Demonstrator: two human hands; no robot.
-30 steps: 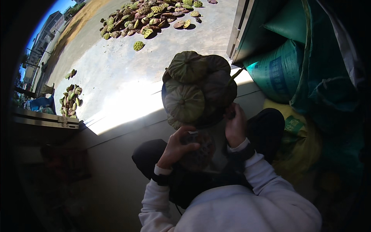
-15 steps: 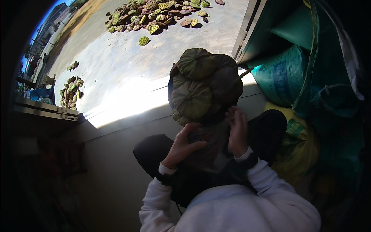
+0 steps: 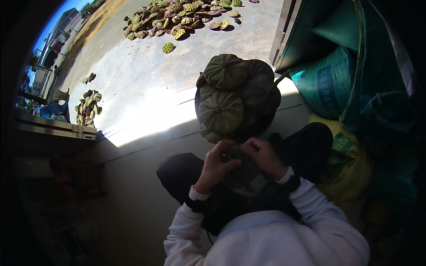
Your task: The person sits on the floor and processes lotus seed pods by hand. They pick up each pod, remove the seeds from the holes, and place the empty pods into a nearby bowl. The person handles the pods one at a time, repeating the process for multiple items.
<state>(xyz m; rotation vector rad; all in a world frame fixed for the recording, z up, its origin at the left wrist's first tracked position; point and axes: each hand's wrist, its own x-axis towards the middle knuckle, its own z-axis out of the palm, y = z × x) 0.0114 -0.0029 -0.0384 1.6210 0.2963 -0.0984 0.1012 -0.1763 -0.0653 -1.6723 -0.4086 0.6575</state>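
Observation:
In deep shade above my lap, my left hand (image 3: 216,165) curls its fingers and thumb round a small dark thing (image 3: 234,154) too dim to name. My right hand (image 3: 266,156) meets it from the other side, with fingertips pinched together at its upper edge. Below the hands is a dim, partly glossy surface (image 3: 242,175) that I cannot make out. Just beyond them, a dark round container (image 3: 266,125) is heaped with large green-brown lotus seed pods (image 3: 221,113). One pod's stem (image 3: 280,79) sticks out to the right.
A big pile of lotus seed pods (image 3: 177,17) lies on sunlit concrete outside the doorway; a smaller heap (image 3: 88,106) is at left. Full green sacks (image 3: 326,84) and a yellow sack (image 3: 344,155) stand to my right. My knees (image 3: 179,170) flank the work.
My right hand has moved left and down, from apart to close against the left. Its fingers have gone from loosely raised to pinched. The container of pods has stayed put.

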